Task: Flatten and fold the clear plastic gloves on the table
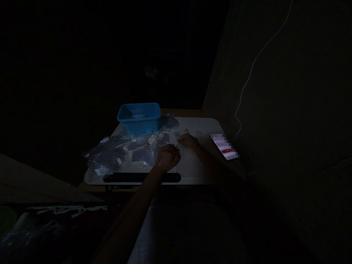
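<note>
In dim light, my left hand (168, 157) rests low over the white table (198, 172), beside crumpled clear plastic bags (144, 156). Its fingers curl inward, and whatever they might hold is hidden. Slightly farther out and to the right is my right hand (188, 140), its fingers drawn together over the tabletop. I cannot make out what is between them. Just beyond it lie a few small, clear, rounded pieces (198, 134), too dark to name.
A blue plastic basin (141, 126) stands at the table's back left. More plastic bags (106, 157) cover the left side. A lit phone (224, 146) lies at the right edge, near a white cable (250, 73) on the wall. A black strip (123, 178) runs along the front edge.
</note>
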The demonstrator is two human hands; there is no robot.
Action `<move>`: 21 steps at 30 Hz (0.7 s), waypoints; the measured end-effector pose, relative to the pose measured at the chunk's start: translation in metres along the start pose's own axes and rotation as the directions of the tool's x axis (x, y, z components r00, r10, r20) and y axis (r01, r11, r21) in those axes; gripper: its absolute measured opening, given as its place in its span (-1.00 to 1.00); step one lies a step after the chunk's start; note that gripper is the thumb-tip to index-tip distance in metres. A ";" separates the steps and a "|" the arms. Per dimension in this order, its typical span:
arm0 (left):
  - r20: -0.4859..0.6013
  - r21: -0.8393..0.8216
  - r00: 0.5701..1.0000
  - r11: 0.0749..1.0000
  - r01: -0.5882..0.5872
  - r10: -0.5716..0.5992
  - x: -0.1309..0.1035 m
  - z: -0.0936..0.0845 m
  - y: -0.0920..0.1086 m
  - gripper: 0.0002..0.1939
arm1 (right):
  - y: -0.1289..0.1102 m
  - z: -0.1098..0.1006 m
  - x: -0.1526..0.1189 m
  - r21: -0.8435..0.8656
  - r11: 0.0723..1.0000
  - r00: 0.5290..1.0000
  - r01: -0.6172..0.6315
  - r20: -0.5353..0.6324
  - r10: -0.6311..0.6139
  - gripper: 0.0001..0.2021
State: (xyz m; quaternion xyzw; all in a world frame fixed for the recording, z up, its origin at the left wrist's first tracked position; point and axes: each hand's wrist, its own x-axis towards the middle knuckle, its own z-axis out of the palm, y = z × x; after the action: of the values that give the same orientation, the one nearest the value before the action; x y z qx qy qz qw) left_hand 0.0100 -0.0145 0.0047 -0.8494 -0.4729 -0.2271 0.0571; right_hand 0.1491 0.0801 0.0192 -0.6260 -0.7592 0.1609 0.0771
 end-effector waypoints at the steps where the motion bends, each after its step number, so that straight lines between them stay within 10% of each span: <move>1: 0.000 0.008 1.000 1.000 0.004 -0.004 0.000 0.000 0.000 -0.72 | -0.002 -0.001 0.000 -0.020 1.000 1.000 -0.017 0.006 0.017 -0.71; 14: 0.017 0.072 0.995 0.992 0.101 -0.103 0.001 -0.004 0.002 -0.74 | -0.004 -0.008 0.001 -0.067 0.996 0.997 -0.066 -0.046 0.063 -0.57; 21: -0.021 0.137 0.982 0.973 0.186 -0.185 0.002 -0.001 -0.003 -0.74 | 0.026 -0.009 -0.028 -0.080 0.963 0.941 0.257 -0.207 -0.268 -0.76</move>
State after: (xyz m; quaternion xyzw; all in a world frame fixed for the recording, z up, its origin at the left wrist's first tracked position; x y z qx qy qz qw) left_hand 0.0078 -0.0118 0.0055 -0.7945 -0.5647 -0.2016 0.0961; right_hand 0.1813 0.0588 0.0215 -0.5349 -0.8267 0.0603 0.1637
